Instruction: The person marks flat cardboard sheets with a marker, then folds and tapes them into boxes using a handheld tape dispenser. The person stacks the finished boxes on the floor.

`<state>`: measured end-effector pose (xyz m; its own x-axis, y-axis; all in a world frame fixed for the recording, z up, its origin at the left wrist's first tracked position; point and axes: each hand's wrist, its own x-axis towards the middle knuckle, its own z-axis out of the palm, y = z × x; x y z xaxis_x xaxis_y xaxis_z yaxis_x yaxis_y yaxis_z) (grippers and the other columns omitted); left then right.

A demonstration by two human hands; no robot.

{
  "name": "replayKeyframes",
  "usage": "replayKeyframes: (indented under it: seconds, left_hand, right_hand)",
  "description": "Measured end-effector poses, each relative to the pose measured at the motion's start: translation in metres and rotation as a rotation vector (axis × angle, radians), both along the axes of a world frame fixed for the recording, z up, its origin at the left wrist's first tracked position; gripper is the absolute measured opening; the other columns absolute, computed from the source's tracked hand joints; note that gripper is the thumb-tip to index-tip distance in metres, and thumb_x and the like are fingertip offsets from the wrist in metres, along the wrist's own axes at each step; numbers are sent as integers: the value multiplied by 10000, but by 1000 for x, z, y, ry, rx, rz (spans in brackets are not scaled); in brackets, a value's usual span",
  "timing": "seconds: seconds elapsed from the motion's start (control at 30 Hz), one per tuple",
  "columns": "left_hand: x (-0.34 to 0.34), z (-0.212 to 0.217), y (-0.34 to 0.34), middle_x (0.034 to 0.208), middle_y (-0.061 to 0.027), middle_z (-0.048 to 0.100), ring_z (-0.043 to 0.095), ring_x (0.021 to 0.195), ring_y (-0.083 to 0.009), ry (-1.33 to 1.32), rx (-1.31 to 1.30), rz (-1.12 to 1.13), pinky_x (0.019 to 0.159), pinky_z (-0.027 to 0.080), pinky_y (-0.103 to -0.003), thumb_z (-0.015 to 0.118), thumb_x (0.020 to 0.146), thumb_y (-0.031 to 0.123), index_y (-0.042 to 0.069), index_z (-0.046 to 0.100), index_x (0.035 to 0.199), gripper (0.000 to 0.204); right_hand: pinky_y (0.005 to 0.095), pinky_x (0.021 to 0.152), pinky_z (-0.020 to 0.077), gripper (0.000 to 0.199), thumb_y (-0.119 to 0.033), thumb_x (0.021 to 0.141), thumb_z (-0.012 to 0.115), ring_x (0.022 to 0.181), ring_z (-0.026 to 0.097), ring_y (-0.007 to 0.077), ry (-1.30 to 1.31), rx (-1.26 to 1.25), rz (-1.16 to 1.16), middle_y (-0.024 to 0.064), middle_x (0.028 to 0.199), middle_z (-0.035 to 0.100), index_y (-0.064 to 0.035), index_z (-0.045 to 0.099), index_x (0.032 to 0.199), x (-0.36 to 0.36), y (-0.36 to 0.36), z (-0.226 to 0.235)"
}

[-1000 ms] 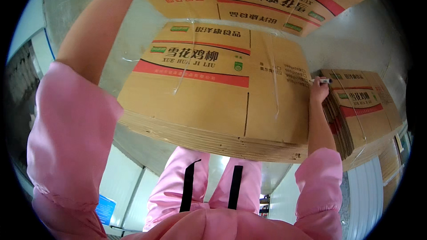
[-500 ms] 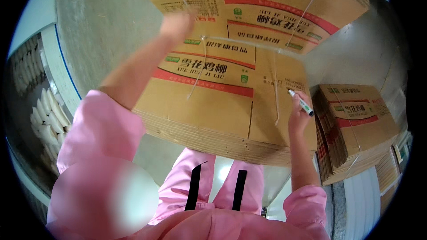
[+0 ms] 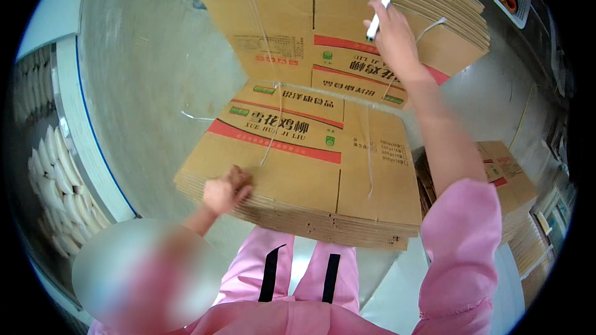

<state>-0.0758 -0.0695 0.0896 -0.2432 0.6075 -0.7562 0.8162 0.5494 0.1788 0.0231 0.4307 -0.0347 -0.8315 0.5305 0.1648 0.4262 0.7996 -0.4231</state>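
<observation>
1. I see my left hand (image 3: 225,191) resting on the near left corner of the strapped bundle of flattened brown cardboard cartons with red stripes (image 3: 310,167), fingers curled onto the top sheet, probably to steady it.
2. My right hand (image 3: 392,36) is raised over the farther, higher bundle of the same brown cartons (image 3: 292,31), its grip pinching a white marker pen (image 3: 379,7) tip upward, clear of the card.
3. The near bundle lies just above my pink trousers, its front edge overhanging them.
4. Bare grey concrete floor (image 3: 143,74) opens to the left; a smaller carton stack (image 3: 506,177) crowds the right.
</observation>
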Motion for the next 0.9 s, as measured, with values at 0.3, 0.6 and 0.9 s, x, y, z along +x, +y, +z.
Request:
replayKeyframes:
  seconds: [0.3,0.6,0.9]
  left_hand:
    - [-36,-21,-41,1007,-41,680,701,722,-273,106,233,224,635,570,-414,632,915,293,171,761,1005,200]
    - [-61,-10,-59,955,-44,697,702,759,-283,-103,384,336,675,577,-403,649,897,247,166,761,1024,188]
    - [-59,2,-17,655,-26,607,557,590,-128,-404,455,870,582,470,-289,601,965,177,74,731,930,169]
  right_hand:
    - [504,1038,403,346,-81,875,691,1179,569,392,-170,161,-93,209,1203,637,-53,559,1194,-17,-22,15]
    - [438,737,481,218,-139,927,681,883,571,351,-289,-391,-331,168,983,592,-32,571,1082,113,-223,99]
    - [387,729,525,176,-224,1047,532,782,673,266,-359,-772,-453,139,829,666,-72,556,1134,178,-329,89]
